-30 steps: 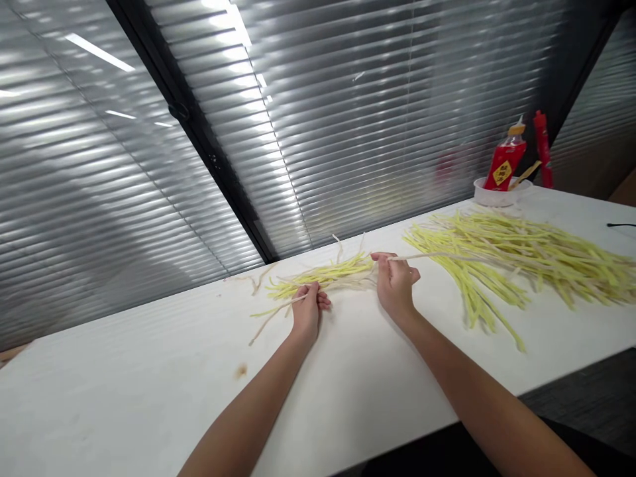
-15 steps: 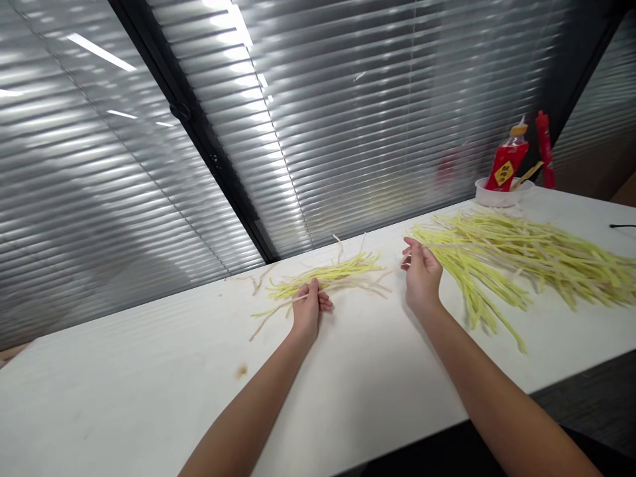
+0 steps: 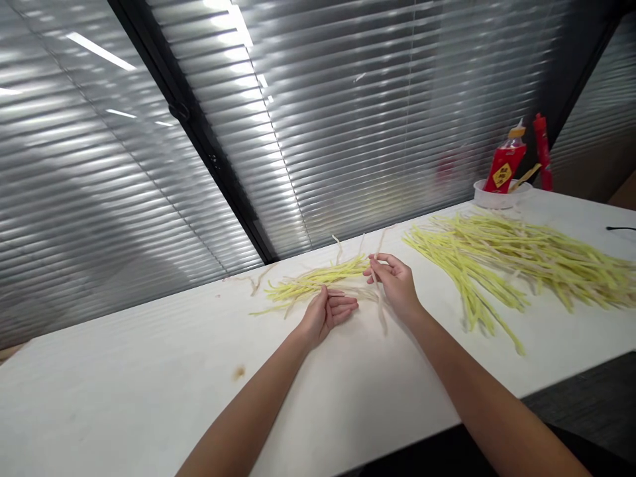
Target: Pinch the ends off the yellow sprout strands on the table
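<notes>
Now: right hand pinches pale strip | left hand open beside

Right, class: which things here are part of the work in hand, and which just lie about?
In hand:
left hand
right hand pinching a pale strand
small pile
large pile

Lying about:
red bottle
white bowl
black cable
</notes>
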### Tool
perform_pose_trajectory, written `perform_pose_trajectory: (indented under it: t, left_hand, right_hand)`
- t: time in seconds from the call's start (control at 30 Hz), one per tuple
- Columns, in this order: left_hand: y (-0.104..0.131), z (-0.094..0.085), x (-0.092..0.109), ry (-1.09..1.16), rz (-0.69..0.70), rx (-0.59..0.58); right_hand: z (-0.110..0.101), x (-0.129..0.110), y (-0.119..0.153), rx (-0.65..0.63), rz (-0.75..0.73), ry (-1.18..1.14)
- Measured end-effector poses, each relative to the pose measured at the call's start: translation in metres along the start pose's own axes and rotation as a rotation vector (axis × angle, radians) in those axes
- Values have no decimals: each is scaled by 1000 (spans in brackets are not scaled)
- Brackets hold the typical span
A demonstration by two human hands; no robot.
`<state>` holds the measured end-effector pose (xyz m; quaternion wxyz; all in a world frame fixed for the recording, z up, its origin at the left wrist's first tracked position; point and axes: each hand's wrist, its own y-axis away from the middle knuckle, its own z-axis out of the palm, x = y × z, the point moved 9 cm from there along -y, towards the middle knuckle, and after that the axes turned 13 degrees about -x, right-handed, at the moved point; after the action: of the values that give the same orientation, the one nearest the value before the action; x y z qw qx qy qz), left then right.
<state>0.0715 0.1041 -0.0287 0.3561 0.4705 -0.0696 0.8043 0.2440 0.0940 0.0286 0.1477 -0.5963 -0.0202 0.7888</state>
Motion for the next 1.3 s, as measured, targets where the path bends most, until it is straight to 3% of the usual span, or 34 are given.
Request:
perform_pose_trajectory:
  t: [0.13, 0.23, 0.37, 0.53, 0.73, 0.87, 1.07, 1.3]
  left_hand:
    - [-1, 5, -6, -46, -117, -123]
    - [-2, 7, -7, -84, -141, -197]
    - [-3, 7, -9, -107, -125, -192]
    - [-1, 18, -5, -144, -73, -232]
    - [4, 28, -4, -193, -88, -321]
    - [1, 23, -2, -137, -36, -286]
    - [-5, 6, 4, -7, 105, -143]
    - [-6, -2, 9, 121, 155, -77]
  right_hand:
    - [8, 8, 1, -57, 70, -58]
    - [9, 8, 2, -59, 34, -99]
    - [3, 3, 0, -43, -39, -206]
    - [5, -4, -1, -115, -37, -373]
    - [8, -4, 0, -143, -20, -363]
    - [11, 3, 0, -175, 20, -361]
    - [21, 8, 2, -254, 84, -362]
    - [27, 11, 4, -317, 137, -296]
